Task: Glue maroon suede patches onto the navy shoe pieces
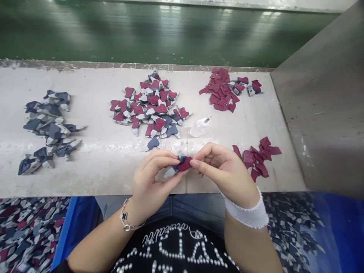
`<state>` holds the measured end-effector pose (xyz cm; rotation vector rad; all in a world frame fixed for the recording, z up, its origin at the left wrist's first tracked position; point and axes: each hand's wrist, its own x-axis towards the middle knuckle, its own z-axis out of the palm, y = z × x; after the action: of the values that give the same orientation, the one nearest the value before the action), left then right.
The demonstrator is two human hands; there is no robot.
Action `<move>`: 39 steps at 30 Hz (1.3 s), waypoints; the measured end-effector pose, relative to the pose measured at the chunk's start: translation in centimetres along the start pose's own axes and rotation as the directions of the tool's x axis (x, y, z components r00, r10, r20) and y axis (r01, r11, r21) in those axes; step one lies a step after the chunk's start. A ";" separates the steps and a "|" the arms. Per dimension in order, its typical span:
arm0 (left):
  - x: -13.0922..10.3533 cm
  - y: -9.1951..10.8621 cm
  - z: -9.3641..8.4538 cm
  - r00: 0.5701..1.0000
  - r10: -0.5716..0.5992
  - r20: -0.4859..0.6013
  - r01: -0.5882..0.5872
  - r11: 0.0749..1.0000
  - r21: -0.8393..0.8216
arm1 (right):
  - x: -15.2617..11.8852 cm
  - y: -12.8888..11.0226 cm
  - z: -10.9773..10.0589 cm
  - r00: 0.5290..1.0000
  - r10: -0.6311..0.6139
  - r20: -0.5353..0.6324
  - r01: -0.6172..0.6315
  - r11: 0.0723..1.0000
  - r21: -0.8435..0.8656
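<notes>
My left hand [152, 184] is closed on a small blue and white part [179, 161] just above the bench's near edge. The thumb and forefinger of my right hand [224, 170] pinch a maroon piece [185, 163] that lies against that part. Beyond my hands is a small clear bottle with a thin metal tip [199, 127]. A heap of maroon, blue and white parts [153, 102] lies behind my left hand. Right of my right hand are loose maroon pieces [257, 157].
Blue and grey parts [51, 129] are heaped at the left. More maroon pieces [220, 91] lie at the back right. A metal panel [324, 94] bounds the bench [99, 163] on the right. Blue bins [68, 227] full of parts stand below its near edge.
</notes>
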<state>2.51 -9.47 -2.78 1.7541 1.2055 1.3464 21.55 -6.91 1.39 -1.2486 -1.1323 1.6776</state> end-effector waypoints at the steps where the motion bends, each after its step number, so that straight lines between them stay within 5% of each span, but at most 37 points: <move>1: 0.0 0.0 0.0 1.000 0.005 0.000 -0.005 1.000 0.000 | 0.0 -0.1 0.2 1.000 0.005 0.003 -0.005 1.000 0.012; 18: 0.2 1.4 -1.1 0.994 0.106 0.022 -0.106 0.994 -0.025 | -0.8 -1.0 1.2 0.988 0.040 0.152 -0.035 0.999 -0.034; 27: -0.1 1.9 -0.9 0.983 0.183 -0.006 -0.181 0.979 0.097 | -1.1 -1.5 1.4 0.986 -0.031 0.162 0.060 0.982 -0.177; 34: -0.1 1.6 -1.0 0.998 0.064 -0.024 -0.066 0.995 -0.081 | -2.3 -1.9 2.2 0.936 -0.324 0.140 0.348 0.783 -0.515; 39: -0.4 1.7 -1.0 0.995 -0.098 -0.005 0.094 0.972 -0.213 | -3.2 -2.1 2.4 0.923 -0.313 0.222 0.379 0.655 -0.654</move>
<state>2.06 -10.52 -1.17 1.5191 1.0958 1.3798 20.13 -9.70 4.71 -1.2624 -2.0354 1.0340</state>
